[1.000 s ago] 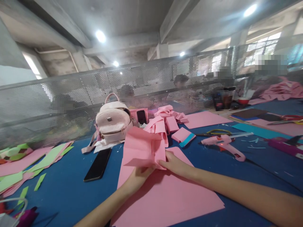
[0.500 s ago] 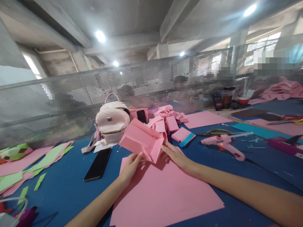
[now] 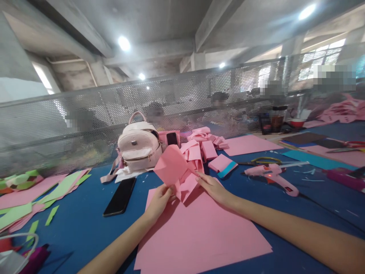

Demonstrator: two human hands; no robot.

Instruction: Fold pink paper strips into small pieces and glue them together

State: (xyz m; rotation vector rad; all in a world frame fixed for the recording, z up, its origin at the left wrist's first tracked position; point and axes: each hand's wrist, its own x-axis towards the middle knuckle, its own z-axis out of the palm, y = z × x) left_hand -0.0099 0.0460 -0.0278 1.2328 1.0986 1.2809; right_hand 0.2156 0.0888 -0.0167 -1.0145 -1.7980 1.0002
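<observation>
My left hand (image 3: 160,198) and my right hand (image 3: 212,186) both grip a folded pink paper piece (image 3: 176,171), held up just above a large flat pink sheet (image 3: 199,236) on the blue table. The left hand pinches its lower left edge. Fingers of the right hand close on its right side. The piece is creased and partly open, tilted toward the backpack.
A pink backpack (image 3: 138,146) stands behind, with a black phone (image 3: 120,196) lying beside it. A pile of folded pink pieces (image 3: 203,146), a pink glue gun (image 3: 272,175) and scissors (image 3: 264,160) lie to the right. Green and pink scraps (image 3: 34,198) cover the left. A perforated metal screen (image 3: 85,118) runs along the back.
The folded pink piece has been turned and lifted off the flat sheet, its shape changing from a flat panel to a creased form. Both hands moved slightly away from me with it.
</observation>
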